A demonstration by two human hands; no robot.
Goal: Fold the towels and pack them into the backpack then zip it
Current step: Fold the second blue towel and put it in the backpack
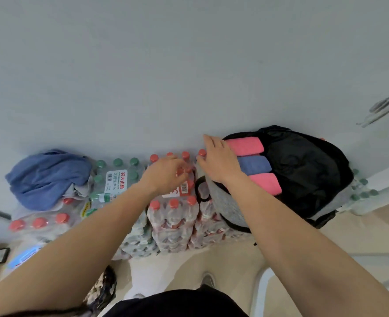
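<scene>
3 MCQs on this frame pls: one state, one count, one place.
1. The backpack is:
A) zipped shut
B) hanging on the wall
C) open

2. How many folded towels show inside it?
A) one
B) three
C) five

3. Where is the loose blue towel?
A) on the bottle packs, at the left
B) in the backpack
C) on the floor

Answers:
1. C, its mouth gapes and the dark lining shows.
2. B, a pink, a blue and a pink one lie side by side.
3. A, it lies heaped on top of the capped bottles.
</scene>
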